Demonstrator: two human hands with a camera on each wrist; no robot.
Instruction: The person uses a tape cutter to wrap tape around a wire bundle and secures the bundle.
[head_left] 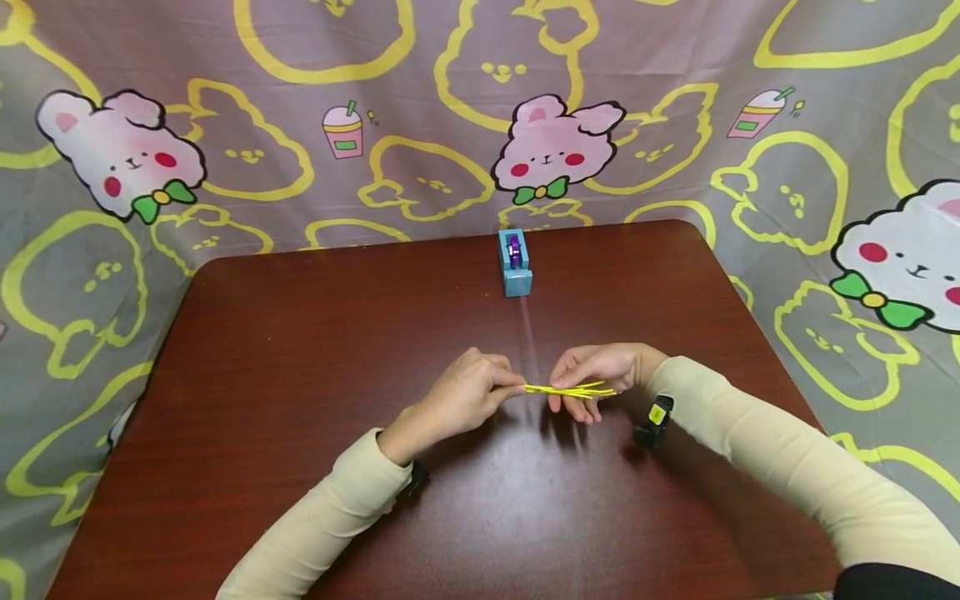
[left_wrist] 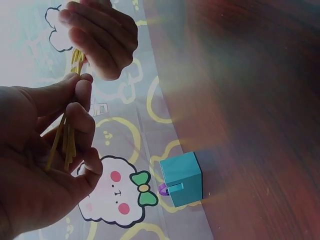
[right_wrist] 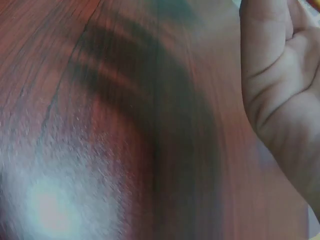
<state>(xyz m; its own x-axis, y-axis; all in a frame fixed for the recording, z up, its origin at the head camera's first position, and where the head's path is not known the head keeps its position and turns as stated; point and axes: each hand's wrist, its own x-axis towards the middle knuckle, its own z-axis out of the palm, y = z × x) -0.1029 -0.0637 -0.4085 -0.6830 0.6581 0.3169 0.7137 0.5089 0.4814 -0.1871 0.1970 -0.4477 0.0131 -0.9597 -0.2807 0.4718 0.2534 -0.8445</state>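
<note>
A slim bundle of thin yellow strands [head_left: 576,390] is held between both hands above the tabletop. My left hand [head_left: 471,387] pinches it between thumb and fingertips at its left part. In the left wrist view, the yellow strands [left_wrist: 69,142] also run back under the curled left fingers toward the palm. On the other side, my right hand [head_left: 592,375] has thumb and fingers around the bundle, its loose ends fanning out over the palm. Only part of the right hand [right_wrist: 280,75] shows in the right wrist view, with the bundle mostly out of frame.
A blue tape dispenser [head_left: 517,283] with a purple roll stands near the back of the dark brown wooden table [head_left: 360,333], beyond the hands. A pale streak runs from it toward the hands. Fabric [head_left: 427,108] printed with cartoon rabbits hangs behind and beside the table.
</note>
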